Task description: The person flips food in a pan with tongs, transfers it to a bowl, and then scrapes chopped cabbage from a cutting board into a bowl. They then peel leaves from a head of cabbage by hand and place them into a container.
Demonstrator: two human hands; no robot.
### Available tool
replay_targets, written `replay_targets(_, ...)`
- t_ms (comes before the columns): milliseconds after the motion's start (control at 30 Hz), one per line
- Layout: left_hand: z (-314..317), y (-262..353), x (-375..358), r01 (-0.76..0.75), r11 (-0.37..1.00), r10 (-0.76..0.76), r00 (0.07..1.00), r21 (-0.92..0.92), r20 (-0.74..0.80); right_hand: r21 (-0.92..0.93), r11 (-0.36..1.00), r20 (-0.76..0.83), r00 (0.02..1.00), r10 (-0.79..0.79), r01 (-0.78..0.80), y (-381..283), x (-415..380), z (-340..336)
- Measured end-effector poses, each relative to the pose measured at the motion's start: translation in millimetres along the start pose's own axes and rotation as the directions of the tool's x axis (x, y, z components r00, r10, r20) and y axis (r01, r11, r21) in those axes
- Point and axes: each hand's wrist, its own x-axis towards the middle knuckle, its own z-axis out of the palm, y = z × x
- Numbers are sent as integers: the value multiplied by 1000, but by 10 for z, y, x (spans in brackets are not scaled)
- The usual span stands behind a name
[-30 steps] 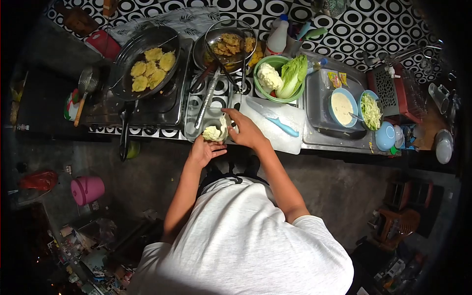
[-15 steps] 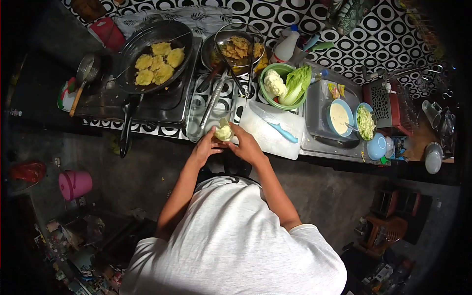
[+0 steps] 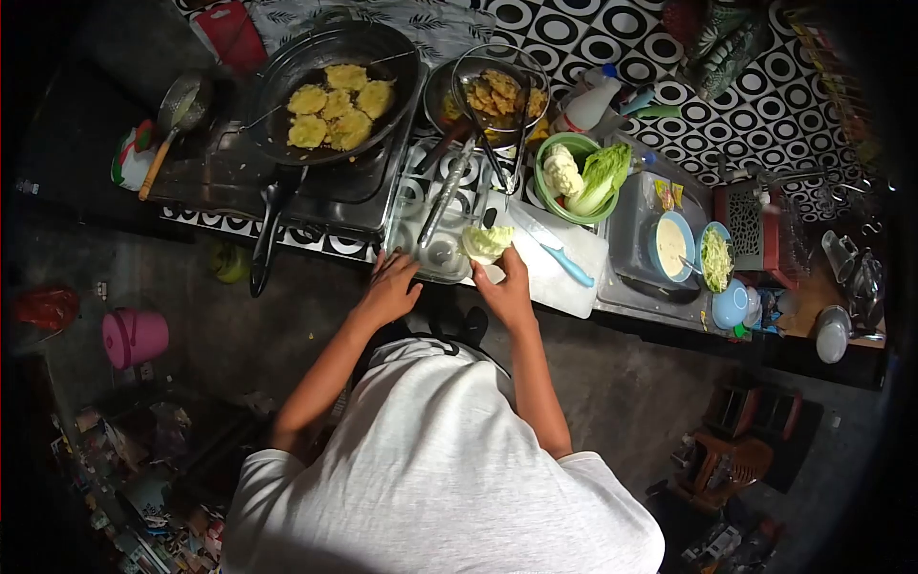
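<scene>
My right hand (image 3: 509, 295) pinches a pale green cabbage leaf (image 3: 488, 243) between thumb and fingers, over the right front corner of a clear glass dish (image 3: 409, 226). At the dish's left front edge is my left hand (image 3: 386, 290), fingers apart and nothing in it. Its fingertips seem to touch the glass. Metal tongs (image 3: 448, 198) lie slantwise across the dish. Right of the leaf, a knife with a light blue handle (image 3: 570, 268) rests on a white cutting board (image 3: 547, 290).
On the stove at left, a wide pan (image 3: 265, 117) holds several yellow fritters. Behind the dish stands a strainer of fried pieces (image 3: 495, 94). A green basin (image 3: 601, 216) holds cauliflower and leafy greens. Bowls of batter (image 3: 673, 239) and shredded vegetable (image 3: 715, 258) sit at right.
Both hands were together around the leaf. My left hand has let go and moved left to the dish; my right hand has carried the leaf rightward. The whole view has shifted slightly.
</scene>
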Motion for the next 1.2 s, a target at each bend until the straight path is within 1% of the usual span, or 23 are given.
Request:
replay_targets(33, 14, -50, 18, 0, 1000, -1, 999, 18, 38, 20, 1000, 6, 1000, 17, -17, -20, -8, 24)
replay_targets(67, 35, -84, 36, -4, 999, 1, 997, 36, 80, -40, 998, 28, 998, 51, -50, 68, -6, 36)
replay_targets(133, 79, -131, 17, -57, 998, 53, 993, 39, 110, -153, 982, 71, 990, 125, -113, 318, 7, 101)
replay_targets(167, 46, -183, 29, -77, 996, 71, 991, 48, 116, -80, 994, 22, 997, 79, -77, 242, -15, 116)
replay_targets(267, -1, -278, 48, -109, 993, 102, 981, 37, 164, 15, 999, -106, 994, 32, -31, 26, -62, 195)
replay_targets(300, 8, -307, 61, -137, 990, 133, 979, 16, 157, -113, 992, -69, 997, 43, -51, 197, -50, 213)
replay_targets(333, 25, -318, 49, -163, 986, 158, 973, 18, 166, -143, 987, -62, 996, 65, -73, 255, -83, 204)
replay_targets(400, -51, -309, 83, -206, 978, 198, 966, 33, 165, -195, 976, -35, 995, 91, -96, 123, 8, 244)
replay_targets(433, -100, -306, 110, -190, 981, 176, 955, 40, 239, -71, 996, -102, 994, 43, -51, 160, -32, 273)
replay_targets(533, -97, -366, 111, -235, 972, 222, 941, 19, 256, -134, 989, -118, 992, 51, -67, 58, -82, 312)
replay_targets(633, -51, -400, 101, -277, 960, 259, 931, 39, 258, -233, 968, -142, 988, 64, -96, 108, -139, 317)
replay_targets(667, -84, -390, 111, -243, 970, 231, 921, -1, 314, -263, 960, -142, 988, 63, -99, 70, -88, 332)
replay_targets(700, -103, -384, 108, -229, 973, 214, 916, 5, 340, -135, 985, -154, 984, 87, -108, -30, -113, 322)
replay_targets(800, -149, -333, 119, -213, 977, 194, 899, 5, 391, -146, 980, -139, 983, 117, -137, 52, -105, 366)
replay_targets(833, -150, -317, 105, -208, 978, 190, 895, 2, 403, -263, 951, -107, 985, 137, -161, 236, -109, 365)
replay_targets(933, -179, -340, 123, -205, 979, 175, 879, 20, 444, -76, 994, -215, 975, 56, -74, -34, -150, 427)
replay_targets(967, -179, -342, 133, -193, 981, 163, 869, 18, 468, -92, 993, -209, 976, 56, -76, -107, -155, 427)
replay_targets(1033, -191, -315, 166, -190, 982, 172, 865, -11, 471, -172, 968, -138, 977, 160, -183, 139, -152, 444)
replay_targets(1067, -192, -304, 165, -185, 982, 175, 865, -25, 471, -214, 949, -102, 971, 215, -232, 134, -131, 447)
replay_targets(1133, -187, -326, 206, -175, 984, 148, 856, 8, 495, -205, 969, -140, 984, 108, -136, 74, -101, 413)
replay_targets(1200, -200, -302, 204, -155, 988, 127, 862, 15, 490, -190, 979, -186, 982, 30, -66, -158, -163, 395)
